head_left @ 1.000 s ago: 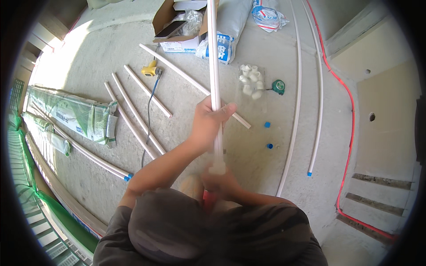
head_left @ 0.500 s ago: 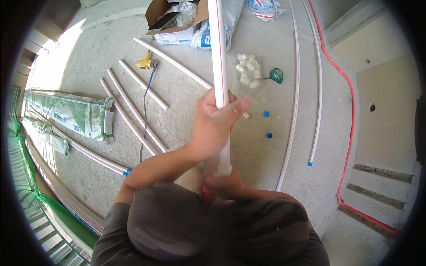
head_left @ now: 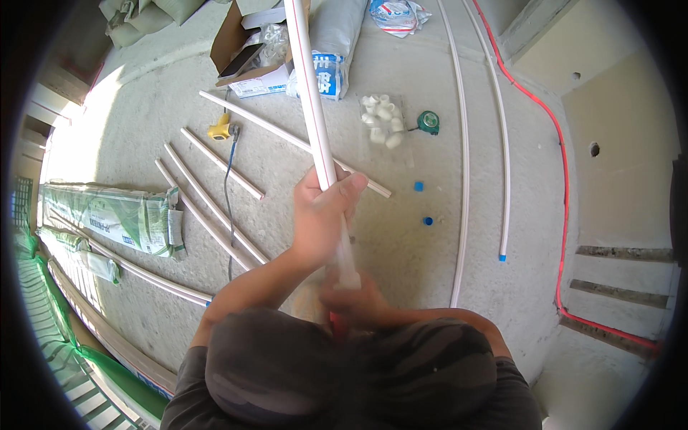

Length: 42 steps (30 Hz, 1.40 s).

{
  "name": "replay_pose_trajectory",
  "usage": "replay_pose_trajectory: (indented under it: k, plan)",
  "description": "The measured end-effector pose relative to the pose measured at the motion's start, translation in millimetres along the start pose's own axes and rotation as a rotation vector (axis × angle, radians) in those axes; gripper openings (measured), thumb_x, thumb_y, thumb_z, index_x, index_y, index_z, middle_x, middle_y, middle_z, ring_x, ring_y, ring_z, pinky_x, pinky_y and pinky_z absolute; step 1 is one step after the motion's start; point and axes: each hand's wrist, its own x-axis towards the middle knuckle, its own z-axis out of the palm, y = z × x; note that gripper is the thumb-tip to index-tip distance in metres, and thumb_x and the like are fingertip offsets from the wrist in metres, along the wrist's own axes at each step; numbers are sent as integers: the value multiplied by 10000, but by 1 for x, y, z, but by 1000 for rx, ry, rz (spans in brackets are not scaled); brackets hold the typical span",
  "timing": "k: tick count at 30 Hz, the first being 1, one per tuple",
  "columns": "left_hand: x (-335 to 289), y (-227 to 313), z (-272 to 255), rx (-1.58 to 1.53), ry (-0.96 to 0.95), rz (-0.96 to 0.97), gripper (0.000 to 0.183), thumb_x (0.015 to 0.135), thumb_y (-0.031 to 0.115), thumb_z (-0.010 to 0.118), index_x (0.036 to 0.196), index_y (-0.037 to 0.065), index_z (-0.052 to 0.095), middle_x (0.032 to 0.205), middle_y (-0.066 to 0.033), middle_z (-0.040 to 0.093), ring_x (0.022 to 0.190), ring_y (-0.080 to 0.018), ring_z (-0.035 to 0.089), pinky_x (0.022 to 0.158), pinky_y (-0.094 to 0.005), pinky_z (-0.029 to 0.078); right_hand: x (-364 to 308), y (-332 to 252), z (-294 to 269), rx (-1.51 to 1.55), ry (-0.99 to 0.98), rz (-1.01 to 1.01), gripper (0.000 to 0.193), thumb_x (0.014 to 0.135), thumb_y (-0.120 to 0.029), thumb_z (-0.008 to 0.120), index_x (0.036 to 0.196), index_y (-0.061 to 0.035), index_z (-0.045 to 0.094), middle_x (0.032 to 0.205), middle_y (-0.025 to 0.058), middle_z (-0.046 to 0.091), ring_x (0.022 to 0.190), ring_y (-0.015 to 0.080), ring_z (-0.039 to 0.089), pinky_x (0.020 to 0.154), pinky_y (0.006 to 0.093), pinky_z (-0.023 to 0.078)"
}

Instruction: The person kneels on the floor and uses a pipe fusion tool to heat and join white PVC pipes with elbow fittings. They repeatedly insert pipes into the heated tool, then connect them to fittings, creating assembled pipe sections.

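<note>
My left hand is wrapped round a white plastic pipe with a thin red stripe, its thumb lying across the front. The pipe slants up and away from my body, and its far end runs out of the picture. At the near end sits a white pipe fitting, blurred by motion. My right hand is closed about this fitting, close to my body, its fingers partly hidden and smeared. A small red thing shows just beneath the right hand; its kind is unclear.
Several cut pipes lie on the concrete floor, with longer ones to the right. White fittings, a green tape measure, blue caps, a yellow socket with cable and an open carton lie ahead. A red conduit follows the wall.
Both hands still hold the pipe and fitting. The pipe's upper part has swung left, and the left hand has shifted slightly left and down. The whole view has shifted a little too.
</note>
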Motion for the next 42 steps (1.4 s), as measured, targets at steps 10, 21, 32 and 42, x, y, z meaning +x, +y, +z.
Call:
replay_pose_trajectory:
  k: [10, 21, 32, 42]
  plan:
    - [1, -2, -3, 47, -20, -11, 272, 976, 126, 737, 823, 89, 515, 653, -8, 542, 522, -98, 482, 488, -269, 392, 2, 2, -11, -92, -18, 43, 111, 909, -141, 754, 917, -120, 645, 779, -49, 593, 722, 66, 550, 630, 279, 448]
    - [19, -4, -24, 102, 258, 56, 267, 981, 164, 761, 836, 89, 550, 665, 16, 557, 539, -67, 479, 479, -254, 354, 29, 12, -24, -199, 95, -257, 210, 987, -277, 637, 952, -70, 634, 789, 28, 616, 640, 150, 570, 579, 327, 444]
    - [22, -11, -30, 47, 298, 179, 259, 990, 227, 764, 911, 110, 547, 699, 36, 517, 555, -54, 434, 488, -251, 334, 50, 0, -33, 75, -118, -201, 532, 1097, -558, 414, 1014, -79, 630, 705, 54, 571, 560, 176, 524, 503, 330, 393]
    - [12, 48, -38, -167, 53, 489, 231, 1018, 113, 609, 860, 103, 442, 644, 23, 431, 489, -66, 351, 450, -253, 272, 8, -94, 25, 345, -576, 183, 764, 1047, -754, 211, 1000, -69, 546, 640, -7, 433, 456, 117, 354, 461, 269, 312]
